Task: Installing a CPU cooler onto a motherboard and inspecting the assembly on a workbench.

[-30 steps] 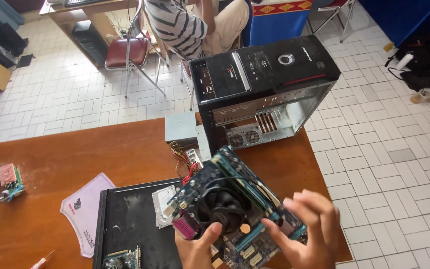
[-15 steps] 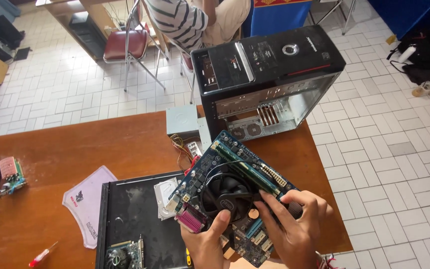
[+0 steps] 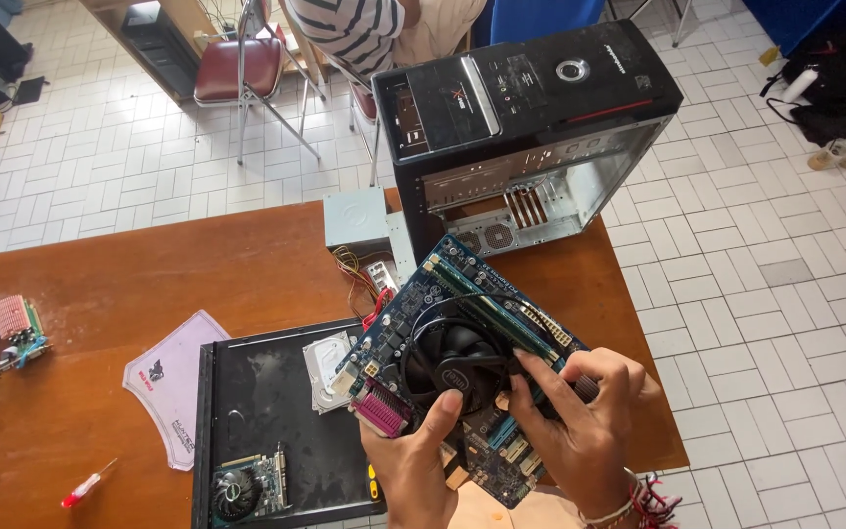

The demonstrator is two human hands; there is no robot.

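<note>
Blue motherboard with black round cooler fan, lower centre of frame, held tilted above wooden desk; left hand grips lower edge, thumb on fan; right hand grasps right side, fingers beside fan; black side panel beneath; open black computer case upper centre-right; red screwdriver lower left

An open black computer case stands on the wooden table (hard drive nearby).
</note>
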